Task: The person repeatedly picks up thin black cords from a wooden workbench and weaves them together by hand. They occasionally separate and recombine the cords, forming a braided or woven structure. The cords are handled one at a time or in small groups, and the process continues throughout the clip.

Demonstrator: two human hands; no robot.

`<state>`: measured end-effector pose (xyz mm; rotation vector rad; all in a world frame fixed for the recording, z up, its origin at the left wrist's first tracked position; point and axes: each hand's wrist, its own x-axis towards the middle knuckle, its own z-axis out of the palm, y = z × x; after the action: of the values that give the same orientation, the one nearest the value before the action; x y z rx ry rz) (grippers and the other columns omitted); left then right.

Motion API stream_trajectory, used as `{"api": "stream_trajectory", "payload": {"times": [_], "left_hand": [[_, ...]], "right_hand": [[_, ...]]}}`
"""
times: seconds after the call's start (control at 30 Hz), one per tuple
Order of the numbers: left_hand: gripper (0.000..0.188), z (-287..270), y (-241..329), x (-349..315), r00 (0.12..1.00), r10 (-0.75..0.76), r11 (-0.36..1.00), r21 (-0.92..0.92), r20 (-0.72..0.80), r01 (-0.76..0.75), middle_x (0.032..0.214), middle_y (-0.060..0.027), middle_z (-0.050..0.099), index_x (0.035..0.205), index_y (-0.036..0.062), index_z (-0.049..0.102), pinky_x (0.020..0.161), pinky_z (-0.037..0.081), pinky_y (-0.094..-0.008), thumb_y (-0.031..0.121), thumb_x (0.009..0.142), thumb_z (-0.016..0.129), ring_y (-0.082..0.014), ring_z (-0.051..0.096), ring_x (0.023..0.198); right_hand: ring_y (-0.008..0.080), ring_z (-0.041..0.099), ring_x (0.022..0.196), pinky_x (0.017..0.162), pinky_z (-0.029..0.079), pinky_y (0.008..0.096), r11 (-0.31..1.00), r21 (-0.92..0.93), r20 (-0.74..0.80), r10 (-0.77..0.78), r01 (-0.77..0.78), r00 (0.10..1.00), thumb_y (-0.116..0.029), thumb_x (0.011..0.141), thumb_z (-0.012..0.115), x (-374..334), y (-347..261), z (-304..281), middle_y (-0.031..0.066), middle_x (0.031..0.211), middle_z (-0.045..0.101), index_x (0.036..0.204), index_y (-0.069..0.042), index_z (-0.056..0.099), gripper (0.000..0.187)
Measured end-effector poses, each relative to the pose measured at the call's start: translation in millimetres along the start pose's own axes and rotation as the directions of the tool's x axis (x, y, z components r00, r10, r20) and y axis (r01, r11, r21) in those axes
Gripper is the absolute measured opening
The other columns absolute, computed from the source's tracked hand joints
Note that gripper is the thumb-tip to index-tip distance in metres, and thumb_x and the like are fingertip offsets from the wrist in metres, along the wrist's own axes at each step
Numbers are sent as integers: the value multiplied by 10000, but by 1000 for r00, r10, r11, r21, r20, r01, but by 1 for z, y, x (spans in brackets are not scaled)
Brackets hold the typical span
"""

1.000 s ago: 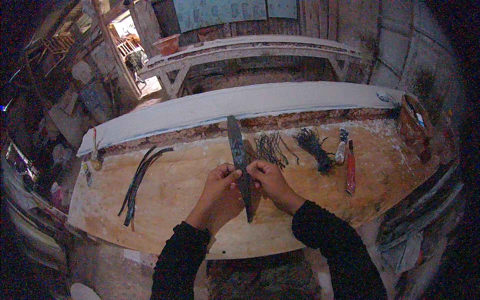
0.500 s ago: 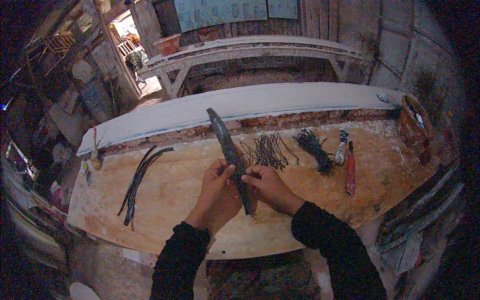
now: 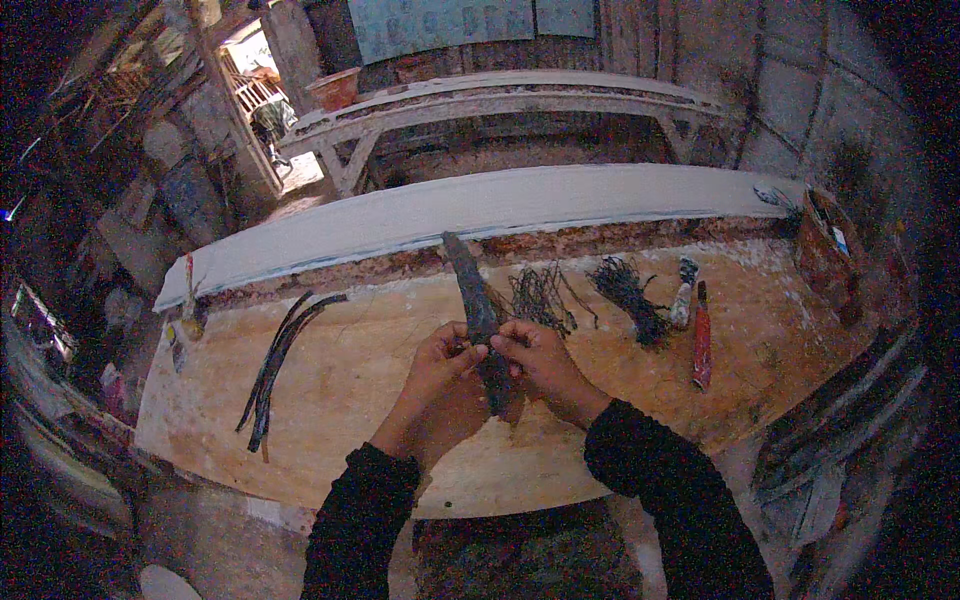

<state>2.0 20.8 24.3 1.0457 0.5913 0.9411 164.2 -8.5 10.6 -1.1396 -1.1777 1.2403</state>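
Note:
A long, dark, flat strip (image 3: 465,278) stands tilted between my two hands above the wooden board, its narrow far end pointing away and a little left. On its left edge, my left hand (image 3: 438,378) pinches it with thumb and fingers. My right hand (image 3: 550,368) grips the right edge at about the same height, both thumbs close together. What the strip is made of I cannot tell. Just beyond my right hand lies a loose tangle of dark cord (image 3: 540,297). Farther right are a tied bundle of dark cord (image 3: 630,297) and a red-handled tool (image 3: 702,345).
Several black strips (image 3: 270,365) lie on the left of the wooden board (image 3: 340,440). A small whitish object (image 3: 683,300) is beside the red tool. Along the far edge runs a long white surface (image 3: 500,195). A brown container (image 3: 835,265) stands at the right; behind is a bench (image 3: 520,105).
The strip has shifted slightly right and nearer, its far end lower. My left hand's grip has moved right, so the two hands now sit closer together.

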Motion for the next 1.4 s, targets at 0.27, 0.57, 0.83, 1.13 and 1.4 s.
{"api": "stream_trajectory", "payload": {"times": [0.27, 0.57, 0.83, 1.13, 1.4], "left_hand": [[146, 12, 11, -3, 991, 45, 989, 147, -126, -26, 936, -135, 636, 1040, -2, 540, 759, 556, -419, -4, 894, 554, -238, 646, 860], [223, -8, -9, 9, 994, 69, 997, 34, -79, -66, 944, -78, 632, 1075, 53, 535, 753, 543, -389, 10, 873, 618, -201, 636, 876], [288, -4, -3, 5, 994, 105, 993, 44, 19, -106, 1014, -99, 633, 1111, 49, 521, 742, 553, -402, -17, 853, 631, -208, 644, 875], [246, -25, -14, 15, 984, 151, 953, 280, -98, -119, 927, -65, 643, 1068, 29, 563, 761, 543, -330, 12, 842, 658, -161, 633, 850], [207, -31, -20, 18, 972, 220, 954, 229, -85, -196, 911, -31, 635, 1044, 50, 584, 754, 523, -293, 63, 854, 664, -127, 618, 845]], "right_hand": [[71, 546, 679, 584, 453, 242, 986, 135, 165, 74, -96, 984, -134, 879, 664, -2, 4, -3, -23, 802, 585, 924, -51, 593, 117], [63, 529, 661, 588, 461, 241, 991, 56, 57, 117, -120, 992, -146, 900, 640, 0, 2, -2, -23, 790, 583, 891, -61, 602, 92], [104, 597, 599, 495, 478, 258, 998, -31, 4, -50, 50, 999, -259, 900, 647, 7, 13, -7, 36, 768, 646, 922, -41, 630, 221], [77, 546, 630, 523, 468, 255, 975, 116, 127, 177, -192, 976, -183, 875, 678, -7, -12, 1, -23, 775, 592, 899, -75, 594, 138], [84, 553, 612, 513, 469, 265, 963, 148, 177, 199, -226, 964, -194, 866, 690, -8, -12, -3, -11, 760, 595, 829, -70, 573, 174]]}}
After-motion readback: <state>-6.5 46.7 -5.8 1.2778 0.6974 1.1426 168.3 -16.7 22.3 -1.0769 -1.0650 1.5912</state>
